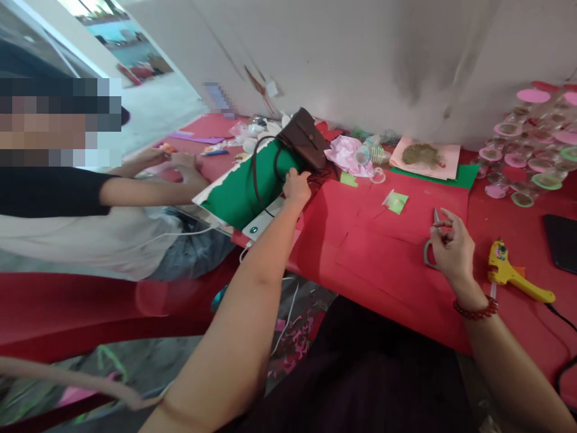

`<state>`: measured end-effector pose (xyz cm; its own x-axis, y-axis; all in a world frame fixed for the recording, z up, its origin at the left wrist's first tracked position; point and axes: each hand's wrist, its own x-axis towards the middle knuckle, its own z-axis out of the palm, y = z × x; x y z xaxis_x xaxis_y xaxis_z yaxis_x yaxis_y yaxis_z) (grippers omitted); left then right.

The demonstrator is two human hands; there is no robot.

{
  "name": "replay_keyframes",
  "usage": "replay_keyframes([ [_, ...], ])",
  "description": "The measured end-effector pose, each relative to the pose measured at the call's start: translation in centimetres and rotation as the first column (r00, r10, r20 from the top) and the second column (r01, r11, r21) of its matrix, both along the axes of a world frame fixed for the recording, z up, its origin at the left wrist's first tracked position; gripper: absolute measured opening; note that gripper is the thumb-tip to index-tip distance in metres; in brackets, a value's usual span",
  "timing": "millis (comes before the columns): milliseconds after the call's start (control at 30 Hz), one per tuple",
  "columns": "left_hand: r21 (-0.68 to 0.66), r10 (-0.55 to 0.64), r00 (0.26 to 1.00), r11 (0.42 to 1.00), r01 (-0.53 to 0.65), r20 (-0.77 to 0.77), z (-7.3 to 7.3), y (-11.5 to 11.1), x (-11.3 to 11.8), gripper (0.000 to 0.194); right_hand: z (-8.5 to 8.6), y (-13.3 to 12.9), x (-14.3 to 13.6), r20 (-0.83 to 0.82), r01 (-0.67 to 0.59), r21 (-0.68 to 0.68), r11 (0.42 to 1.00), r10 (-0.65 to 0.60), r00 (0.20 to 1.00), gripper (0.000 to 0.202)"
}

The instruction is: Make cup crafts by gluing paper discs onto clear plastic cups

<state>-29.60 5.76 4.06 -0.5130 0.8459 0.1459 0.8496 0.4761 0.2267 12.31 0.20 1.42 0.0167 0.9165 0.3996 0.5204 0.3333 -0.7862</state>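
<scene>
My left hand (297, 187) reaches to the far side of the red table, beside the brown bag (306, 139) and the green sheet (246, 183). Its fingers are bent over a dark cord or strap; whether they grip anything is too small to tell. Below that hand lies a white power bank (261, 224). On the right, my right hand (452, 246) hovers over or touches the scissors (428, 254), its fingers curled but apart. A small light green square (396, 202) with a clear piece on it rests between the hands.
A yellow glue gun (514, 278) lies right of my right hand, near a black phone (561, 242). Stacked clear cups (527, 150) stand at the back right. Pink wrapping (349, 154) lies behind. Another person sits at the left, both hands at the table.
</scene>
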Motion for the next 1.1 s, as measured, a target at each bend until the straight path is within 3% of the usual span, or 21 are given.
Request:
replay_keyframes([
  [100, 0.015, -0.024, 0.999, 1.0, 0.025, -0.033, 0.3, 0.8, -0.6, 0.035, -0.2, 0.0, 0.0, 0.022, 0.006, 0.067, 0.998, -0.007, 1.0, 0.045],
  [267, 0.314, -0.109, 0.976, 0.935, 0.166, -0.19, 3.4, -1.0, 0.0, 0.031, 0.2, -0.1, -0.3, 0.02, 0.007, 0.216, 0.976, -0.011, 1.0, 0.032],
  [333, 0.381, -0.132, 0.962, 0.899, 0.218, -0.24, 4.9, -2.5, 1.7, 0.032, 0.8, -0.3, -0.5, 0.029, 0.012, 0.274, 0.962, -0.021, 0.999, 0.026],
  [433, 0.514, -0.213, 0.915, 0.773, 0.372, -0.343, 6.3, -5.0, 6.1, 0.03, 2.3, -1.1, -0.9, 0.043, 0.019, 0.344, 0.939, -0.036, 0.998, 0.026],
  [500, 0.43, -0.456, 0.803, 0.681, 0.593, -0.384, 6.2, -6.9, 9.8, 0.028, 3.5, -2.1, -1.1, 0.119, -0.037, 0.356, 0.934, -0.006, 0.993, 0.031],
  [567, 0.352, -0.678, 0.663, 0.566, 0.746, -0.316, 5.5, -9.0, 13.4, 0.029, 4.6, -3.5, -1.0, 0.282, -0.141, 0.316, 0.938, 0.049, 0.958, 0.034],
  [633, 0.341, -0.807, 0.553, 0.47, 0.814, -0.207, 4.6, -11.2, 16.4, 0.027, 5.4, -5.3, -0.6, 0.457, -0.243, 0.235, 0.941, 0.114, 0.882, 0.03],
  [700, 0.395, -0.876, 0.478, 0.417, 0.819, -0.065, 4.0, -13.4, 18.6, 0.024, 5.8, -7.2, 0.2, 0.572, -0.307, 0.168, 0.937, 0.161, 0.804, 0.025],
  [767, 0.477, -0.887, 0.448, 0.442, 0.76, 0.11, 4.0, -15.3, 19.9, 0.016, 5.7, -9.0, 1.2, 0.634, -0.343, 0.127, 0.931, 0.19, 0.75, 0.026],
  [833, 0.546, -0.849, 0.44, 0.525, 0.652, 0.292, 4.4, -16.8, 20.6, 0.009, 5.3, -10.7, 2.2, 0.661, -0.362, 0.102, 0.926, 0.209, 0.72, 0.025],
  [900, 0.596, -0.8, 0.406, 0.6, 0.534, 0.442, 5.1, -18.0, 21.0, 0.018, 5.1, -12.1, 2.9, 0.633, -0.35, 0.106, 0.931, 0.208, 0.745, 0.023],
  [1000, 0.675, -0.761, 0.34, 0.648, 0.353, 0.552, 6.1, -19.6, 21.2, 0.015, 5.9, -13.6, 3.1, 0.447, -0.174, 0.187, 0.967, 0.074, 0.892, 0.018],
  [1100, 0.701, -0.747, 0.341, 0.659, 0.273, 0.57, 6.9, -21.2, 20.6, 0.019, 7.5, -15.0, 2.5, 0.097, 0.113, 0.269, 0.957, -0.144, 0.985, 0.016],
])
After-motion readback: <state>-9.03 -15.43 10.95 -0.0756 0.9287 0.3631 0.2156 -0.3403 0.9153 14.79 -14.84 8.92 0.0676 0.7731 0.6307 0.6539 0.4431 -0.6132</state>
